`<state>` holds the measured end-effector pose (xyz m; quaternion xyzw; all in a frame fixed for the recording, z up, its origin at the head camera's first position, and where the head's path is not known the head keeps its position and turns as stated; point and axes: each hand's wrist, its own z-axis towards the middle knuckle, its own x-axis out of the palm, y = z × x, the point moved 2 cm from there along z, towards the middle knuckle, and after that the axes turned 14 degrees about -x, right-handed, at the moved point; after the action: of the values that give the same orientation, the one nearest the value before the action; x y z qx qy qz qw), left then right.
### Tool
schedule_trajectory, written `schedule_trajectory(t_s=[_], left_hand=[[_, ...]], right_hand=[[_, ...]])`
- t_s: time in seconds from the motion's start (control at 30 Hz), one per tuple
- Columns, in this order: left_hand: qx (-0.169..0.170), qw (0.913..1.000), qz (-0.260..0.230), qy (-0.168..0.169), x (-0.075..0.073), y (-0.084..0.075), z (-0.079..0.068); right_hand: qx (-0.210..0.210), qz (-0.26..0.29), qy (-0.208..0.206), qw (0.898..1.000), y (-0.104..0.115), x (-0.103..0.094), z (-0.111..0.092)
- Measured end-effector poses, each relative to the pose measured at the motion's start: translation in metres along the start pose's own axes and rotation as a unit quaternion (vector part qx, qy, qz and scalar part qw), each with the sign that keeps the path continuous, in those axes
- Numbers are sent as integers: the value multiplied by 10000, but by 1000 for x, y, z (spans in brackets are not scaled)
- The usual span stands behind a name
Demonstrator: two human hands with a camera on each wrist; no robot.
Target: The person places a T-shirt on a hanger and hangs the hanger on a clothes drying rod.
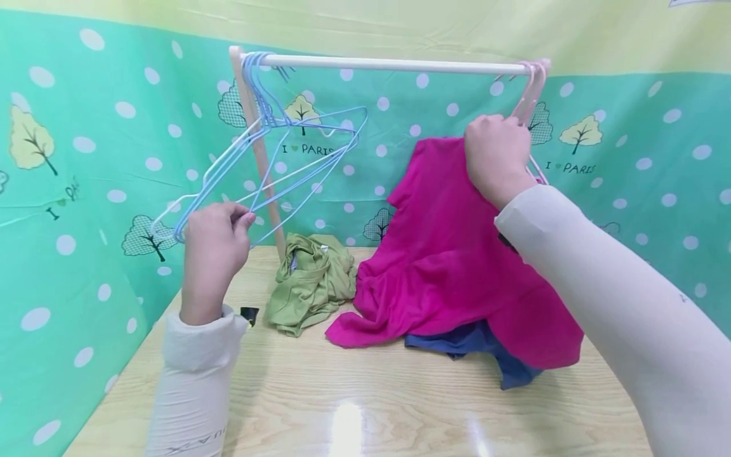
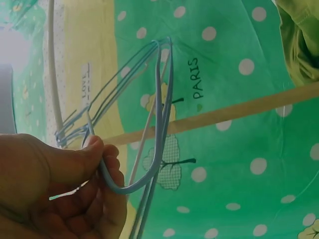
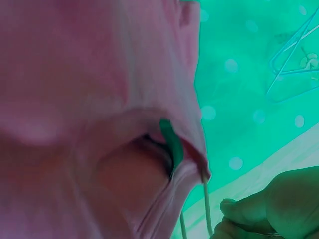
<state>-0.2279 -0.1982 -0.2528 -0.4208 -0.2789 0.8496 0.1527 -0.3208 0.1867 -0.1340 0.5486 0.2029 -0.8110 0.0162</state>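
Observation:
My left hand (image 1: pixel 217 247) pinches the lower corner of a blue wire hanger (image 2: pixel 158 114) between thumb and fingers. That hanger is one of several blue and white ones hooked at the left end of the rail (image 1: pixel 394 64). At the rail's right end, my right hand (image 1: pixel 498 155) grips a pink hanger (image 1: pixel 539 170) near its neck, with fingertips (image 3: pixel 228 205) close to its thin wires. A magenta short-sleeved shirt (image 1: pixel 451 254) hangs below this hand, its lower part spread on the table. In the right wrist view the shirt's neck opening surrounds the hanger wires.
A crumpled olive-green garment (image 1: pixel 311 282) lies on the wooden table (image 1: pixel 297 393) by the rack's left post (image 1: pixel 259 146). Dark blue cloth (image 1: pixel 480 346) shows under the magenta shirt. A small black object (image 1: pixel 249 315) sits near the left sleeve. Dotted green fabric hangs behind.

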Motion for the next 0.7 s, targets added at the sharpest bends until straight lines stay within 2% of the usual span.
schedule_trajectory(t_s=[0.23, 0.4, 0.7], left_hand=[[-376, 9988, -306, 2, -4, 0, -1], [-357, 9986, -349, -170, -7, -1, -1], [-580, 9956, -632, -389, -13, -3, -4]], right_hand=[[-149, 204, -7, 9997, 23, 14, 3], [-226, 253, -102, 9994, 38, 31, 4], [-420, 311, -51, 9986, 68, 57, 7]])
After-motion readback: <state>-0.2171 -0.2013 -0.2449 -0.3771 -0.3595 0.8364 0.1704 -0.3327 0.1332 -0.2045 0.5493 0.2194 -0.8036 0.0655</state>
